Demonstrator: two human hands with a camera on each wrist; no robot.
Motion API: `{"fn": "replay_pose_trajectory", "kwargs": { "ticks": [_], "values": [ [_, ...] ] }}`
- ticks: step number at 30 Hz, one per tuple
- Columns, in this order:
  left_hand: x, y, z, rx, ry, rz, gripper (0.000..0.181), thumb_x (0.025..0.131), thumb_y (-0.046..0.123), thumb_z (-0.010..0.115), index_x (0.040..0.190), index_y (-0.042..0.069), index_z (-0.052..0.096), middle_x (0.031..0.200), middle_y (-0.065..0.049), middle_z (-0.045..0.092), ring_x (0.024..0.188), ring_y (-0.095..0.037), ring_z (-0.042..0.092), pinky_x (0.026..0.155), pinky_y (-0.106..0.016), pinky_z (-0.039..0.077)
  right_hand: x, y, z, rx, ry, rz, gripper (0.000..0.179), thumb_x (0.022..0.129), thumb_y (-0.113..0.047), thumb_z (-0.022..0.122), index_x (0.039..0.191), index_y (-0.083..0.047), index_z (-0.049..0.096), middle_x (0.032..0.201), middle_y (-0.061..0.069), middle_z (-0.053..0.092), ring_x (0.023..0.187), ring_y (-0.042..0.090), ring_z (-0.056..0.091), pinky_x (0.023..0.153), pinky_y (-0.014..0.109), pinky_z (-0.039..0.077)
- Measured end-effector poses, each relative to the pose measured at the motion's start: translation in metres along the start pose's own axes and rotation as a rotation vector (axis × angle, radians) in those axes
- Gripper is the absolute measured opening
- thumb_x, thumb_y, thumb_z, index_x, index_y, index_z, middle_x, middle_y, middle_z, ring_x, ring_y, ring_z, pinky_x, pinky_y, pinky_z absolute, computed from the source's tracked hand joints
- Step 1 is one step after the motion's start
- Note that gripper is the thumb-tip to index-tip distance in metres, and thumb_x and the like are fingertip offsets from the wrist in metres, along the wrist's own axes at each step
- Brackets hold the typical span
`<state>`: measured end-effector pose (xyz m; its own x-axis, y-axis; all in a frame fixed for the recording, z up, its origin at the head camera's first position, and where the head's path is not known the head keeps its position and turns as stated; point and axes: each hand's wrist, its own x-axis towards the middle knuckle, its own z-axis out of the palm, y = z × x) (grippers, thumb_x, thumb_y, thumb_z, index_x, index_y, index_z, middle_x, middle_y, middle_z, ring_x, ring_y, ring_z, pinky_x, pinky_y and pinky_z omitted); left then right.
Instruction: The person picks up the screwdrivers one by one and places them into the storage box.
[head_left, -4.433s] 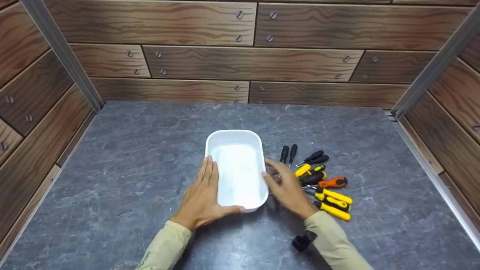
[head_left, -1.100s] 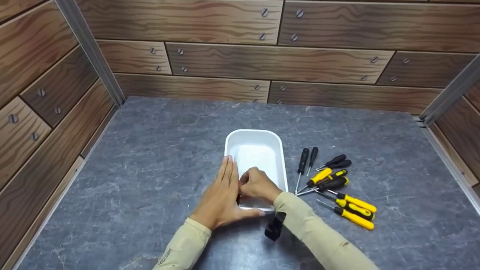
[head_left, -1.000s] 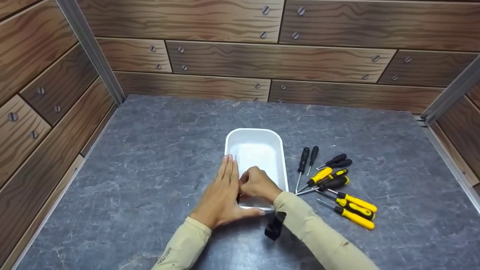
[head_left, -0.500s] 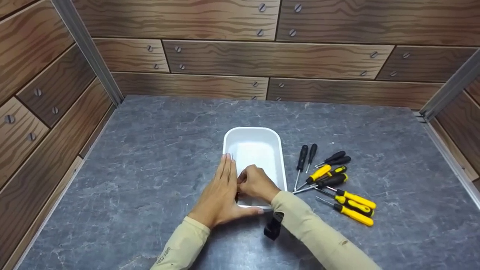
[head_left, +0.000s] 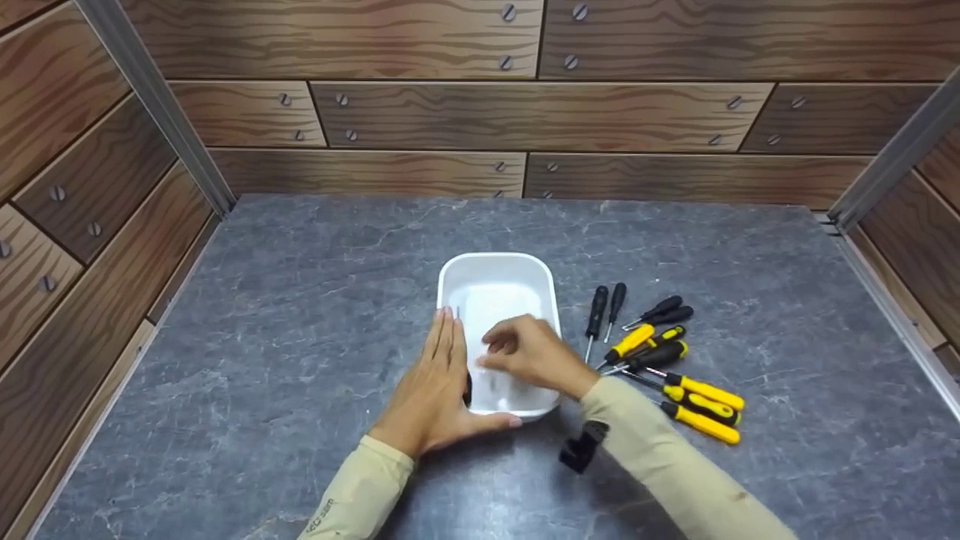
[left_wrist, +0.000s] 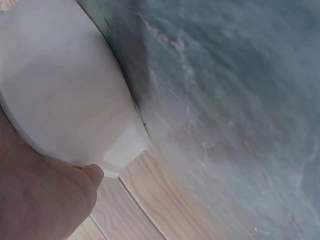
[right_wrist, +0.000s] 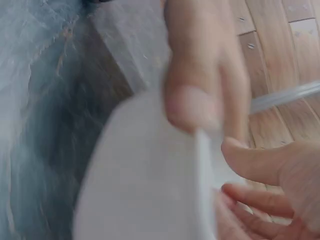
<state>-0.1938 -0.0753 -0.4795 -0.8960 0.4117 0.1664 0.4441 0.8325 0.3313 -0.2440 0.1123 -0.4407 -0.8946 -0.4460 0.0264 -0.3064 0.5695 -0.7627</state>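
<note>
A white rectangular container [head_left: 499, 262] stands on the grey table. Along its left side my left hand [head_left: 431, 382] rests with straight fingers, the thumb stretched over the near rim. In the left wrist view that hand [left_wrist: 45, 195] lies against the container's outer wall [left_wrist: 65, 75]. Over the container's inside hovers my right hand [head_left: 532, 352], fingers loosely bent, thumb and index apart, nothing between them. Inside, beside the left palm, shows the dark end of a screwdriver [head_left: 469, 388]; the left hand hides most of it. The right wrist view is blurred.
Several screwdrivers lie right of the container: two black ones [head_left: 598, 311] at the far side, more black ones [head_left: 664, 309] beyond them, and yellow-and-black ones [head_left: 701, 421] nearer. Wood-patterned walls [head_left: 420, 116] and metal rails [head_left: 154, 97] bound the table.
The orange screwdriver has left the pile on the right. My right hand reached into the container, let the screwdriver go beside the left hand, and has drawn back right. The left hand stays put.
</note>
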Motion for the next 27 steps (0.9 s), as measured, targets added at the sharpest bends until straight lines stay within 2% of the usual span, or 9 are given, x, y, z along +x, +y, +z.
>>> {"fn": "replay_pose_trajectory", "kwargs": {
  "ticks": [3, 5, 8, 11, 14, 17, 22, 24, 27],
  "values": [
    [0.000, 0.000, 0.001, 0.007, 0.029, 0.013, 0.143, 0.071, 0.095, 0.048, 0.156, -0.014, 0.011, 0.163, -0.033, 0.003, 0.154, -0.039, 0.002, 0.122, -0.044, 0.020, -0.010, 0.006, -0.021, -0.006, 0.107, -0.089, 0.022, 0.087, -0.003, 0.077, 0.106, 0.009, 0.073, 0.096, 0.018, 0.074, 0.083, 0.028, 0.071, 0.077, 0.036, 0.061],
    [0.000, 0.000, 0.002, 0.008, 0.042, 0.017, 0.143, 0.070, 0.095, 0.050, 0.156, -0.014, 0.012, 0.163, -0.033, 0.005, 0.154, -0.039, 0.003, 0.122, -0.044, 0.021, -0.019, 0.014, -0.038, -0.053, 0.209, -0.150, 0.021, 0.086, 0.002, 0.076, 0.106, 0.008, 0.073, 0.096, 0.019, 0.073, 0.081, 0.027, 0.069, 0.074, 0.036, 0.060],
    [0.000, 0.000, 0.002, 0.003, 0.053, 0.025, 0.144, 0.070, 0.095, 0.052, 0.155, -0.015, 0.013, 0.163, -0.033, 0.006, 0.154, -0.040, 0.004, 0.122, -0.044, 0.022, -0.032, 0.030, -0.065, -0.199, 0.340, -0.212, 0.025, 0.085, 0.002, 0.077, 0.109, 0.006, 0.072, 0.098, 0.016, 0.070, 0.081, 0.026, 0.066, 0.072, 0.037, 0.059],
    [0.000, 0.000, 0.001, 0.003, 0.050, 0.019, 0.144, 0.069, 0.095, 0.051, 0.156, -0.014, 0.012, 0.164, -0.032, 0.005, 0.154, -0.039, 0.004, 0.122, -0.044, 0.021, -0.045, 0.048, -0.092, -0.372, 0.392, -0.220, 0.033, 0.086, -0.002, 0.078, 0.118, 0.003, 0.070, 0.107, 0.016, 0.068, 0.088, 0.028, 0.062, 0.077, 0.042, 0.055],
    [-0.001, 0.001, -0.001, 0.001, 0.045, 0.012, 0.144, 0.069, 0.096, 0.050, 0.156, -0.013, 0.011, 0.164, -0.031, 0.004, 0.154, -0.038, 0.002, 0.122, -0.044, 0.020, -0.059, 0.067, -0.112, -0.495, 0.368, -0.211, 0.037, 0.087, -0.003, 0.078, 0.122, 0.004, 0.068, 0.115, 0.019, 0.066, 0.098, 0.033, 0.059, 0.085, 0.049, 0.052],
    [-0.001, 0.001, -0.001, -0.007, 0.034, 0.004, 0.144, 0.069, 0.096, 0.051, 0.157, -0.012, 0.010, 0.165, -0.030, 0.003, 0.154, -0.037, 0.001, 0.122, -0.043, 0.019, -0.073, 0.084, -0.124, -0.569, 0.272, -0.174, 0.040, 0.086, -0.001, 0.078, 0.124, 0.005, 0.067, 0.119, 0.020, 0.065, 0.104, 0.037, 0.056, 0.090, 0.054, 0.050],
    [-0.002, 0.001, -0.001, -0.007, 0.026, 0.002, 0.144, 0.070, 0.095, 0.051, 0.157, -0.012, 0.010, 0.165, -0.030, 0.002, 0.154, -0.038, 0.001, 0.123, -0.043, 0.018, -0.092, 0.105, -0.128, -0.630, 0.088, -0.066, 0.041, 0.087, -0.003, 0.077, 0.126, 0.005, 0.067, 0.122, 0.020, 0.064, 0.111, 0.038, 0.056, 0.096, 0.058, 0.048],
    [-0.002, 0.001, -0.001, -0.007, 0.030, 0.006, 0.144, 0.070, 0.095, 0.051, 0.156, -0.012, 0.011, 0.165, -0.030, 0.003, 0.154, -0.038, 0.001, 0.123, -0.044, 0.018, -0.098, 0.110, -0.128, -0.640, 0.047, -0.033, 0.038, 0.088, -0.004, 0.076, 0.124, 0.005, 0.068, 0.121, 0.018, 0.064, 0.110, 0.037, 0.056, 0.096, 0.058, 0.048],
    [-0.002, 0.002, -0.001, -0.007, 0.032, 0.010, 0.144, 0.070, 0.095, 0.051, 0.156, -0.012, 0.011, 0.165, -0.031, 0.003, 0.154, -0.038, 0.002, 0.123, -0.044, 0.017, -0.104, 0.117, -0.127, -0.665, 0.029, -0.038, 0.034, 0.088, -0.003, 0.076, 0.120, 0.005, 0.071, 0.118, 0.016, 0.064, 0.107, 0.036, 0.058, 0.093, 0.057, 0.050]
  ]
}}
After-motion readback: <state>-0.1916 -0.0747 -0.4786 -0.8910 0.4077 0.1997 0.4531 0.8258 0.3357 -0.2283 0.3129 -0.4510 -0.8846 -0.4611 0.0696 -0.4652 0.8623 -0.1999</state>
